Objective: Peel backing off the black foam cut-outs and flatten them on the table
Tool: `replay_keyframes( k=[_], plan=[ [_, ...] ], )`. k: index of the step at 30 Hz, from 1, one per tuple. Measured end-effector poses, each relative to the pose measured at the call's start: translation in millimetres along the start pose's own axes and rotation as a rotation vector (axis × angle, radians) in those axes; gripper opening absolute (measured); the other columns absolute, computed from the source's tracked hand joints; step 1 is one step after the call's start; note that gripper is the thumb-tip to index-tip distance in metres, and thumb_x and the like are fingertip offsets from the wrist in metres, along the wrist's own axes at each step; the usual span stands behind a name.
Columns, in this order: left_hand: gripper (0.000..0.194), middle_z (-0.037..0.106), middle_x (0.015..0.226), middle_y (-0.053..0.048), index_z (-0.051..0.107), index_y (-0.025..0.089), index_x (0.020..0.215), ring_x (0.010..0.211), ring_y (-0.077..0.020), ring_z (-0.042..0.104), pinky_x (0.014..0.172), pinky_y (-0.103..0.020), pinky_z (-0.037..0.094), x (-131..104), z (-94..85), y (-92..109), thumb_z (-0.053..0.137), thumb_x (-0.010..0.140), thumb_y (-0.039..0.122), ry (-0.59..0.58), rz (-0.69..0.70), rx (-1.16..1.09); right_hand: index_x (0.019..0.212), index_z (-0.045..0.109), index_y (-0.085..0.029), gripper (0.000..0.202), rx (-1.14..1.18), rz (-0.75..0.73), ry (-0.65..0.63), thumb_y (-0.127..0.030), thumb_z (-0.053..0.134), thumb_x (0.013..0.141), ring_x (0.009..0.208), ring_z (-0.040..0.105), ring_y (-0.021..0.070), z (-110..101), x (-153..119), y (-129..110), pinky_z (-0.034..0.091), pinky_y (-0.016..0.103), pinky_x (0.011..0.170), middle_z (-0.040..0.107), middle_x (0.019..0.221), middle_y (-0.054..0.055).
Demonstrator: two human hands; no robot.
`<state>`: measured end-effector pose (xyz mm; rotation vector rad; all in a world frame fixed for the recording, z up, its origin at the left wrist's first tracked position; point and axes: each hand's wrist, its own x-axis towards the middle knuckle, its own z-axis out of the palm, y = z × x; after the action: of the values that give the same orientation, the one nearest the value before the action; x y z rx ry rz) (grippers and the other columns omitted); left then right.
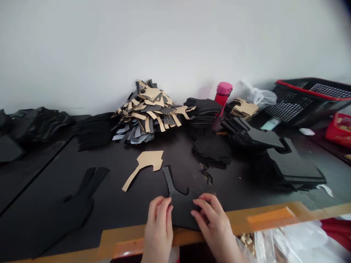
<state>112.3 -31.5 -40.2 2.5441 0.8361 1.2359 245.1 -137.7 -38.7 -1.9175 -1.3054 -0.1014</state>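
A flat black cut-out piece with a narrow strip at its upper left lies at the table's front edge. Pinched fingers of my left hand grip its left side. At its right side, my right hand is closed on the edge with thumb and fingertips. Just beyond, a tan cut-out piece of similar outline rests flat, its strip pointing toward me. To the left lie overlapping black pieces with two strips pointing away. The underside of the held piece is hidden.
A tall heap of tan and grey pieces stands by the wall, with black stacks beside it. Farther right are a pink-lidded bottle, larger black sheets and a black basket. Tan tape covers the table's front edge.
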Motion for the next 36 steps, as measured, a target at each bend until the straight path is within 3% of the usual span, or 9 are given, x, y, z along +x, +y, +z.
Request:
replay_keyframes(
  k=[27,36],
  plan=[
    [0.015,0.051,0.095,-0.009,0.055,0.012,0.100,0.086,-0.0112,0.054,0.075,-0.018,0.046,2.8,2.6,-3.4,0.046,0.088,0.013,-0.015,0.025,0.064,0.099,0.059,-0.012,0.018,0.030,0.077,-0.024,-0.019,0.048,0.087,0.075,0.061,0.0162,3.3,1.6,-1.8,0.055,0.025,0.067,0.053,0.095,0.012],
    [0.020,0.051,0.097,-0.009,0.051,0.015,0.106,0.087,-0.0132,0.058,0.073,-0.022,0.050,1.6,1.2,3.2,0.047,0.087,0.013,-0.039,-0.073,0.043,0.097,0.060,-0.012,0.017,0.006,0.118,-0.069,-0.020,0.049,0.086,0.074,0.060,0.0161,7.0,1.0,0.8,0.055,0.028,0.067,0.053,0.098,0.012]
  ],
)
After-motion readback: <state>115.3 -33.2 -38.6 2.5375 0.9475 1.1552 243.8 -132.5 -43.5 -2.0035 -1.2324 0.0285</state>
